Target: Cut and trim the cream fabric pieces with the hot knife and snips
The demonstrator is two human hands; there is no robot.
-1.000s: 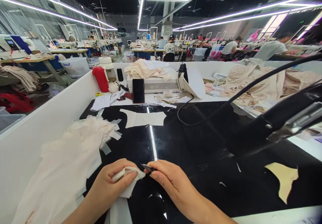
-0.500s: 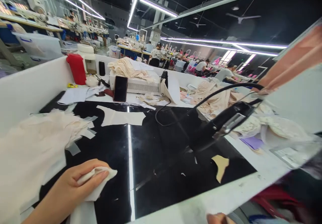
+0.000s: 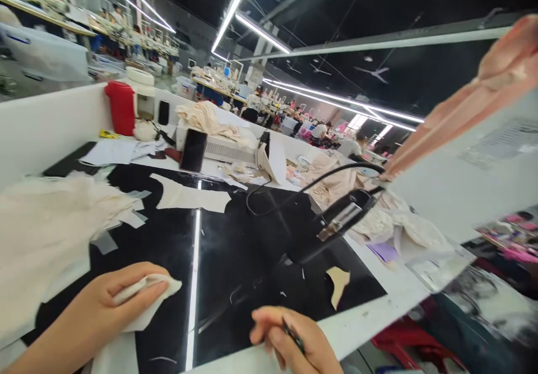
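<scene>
Left hand (image 3: 105, 301): grip pinching cloth (image 3: 145, 301) at near table (image 3: 235, 234) edge. Right hand (image 3: 290, 337): grip closed on thin dark tool (image 3: 292, 335). Risk: tool tip could snag cloth; head is turned aside.

Worktable top (image 3: 235, 239) — black, glossy, mirror-smooth, reflecting the ceiling lights. Cut piece (image 3: 145, 301) pinched in the left hand (image 3: 105, 306) — soft, matt, cream cloth, like the pile (image 3: 46, 228) beside it. Red container (image 3: 121, 106): smooth plastic. Table rim (image 3: 370, 318): white, matt.
</scene>
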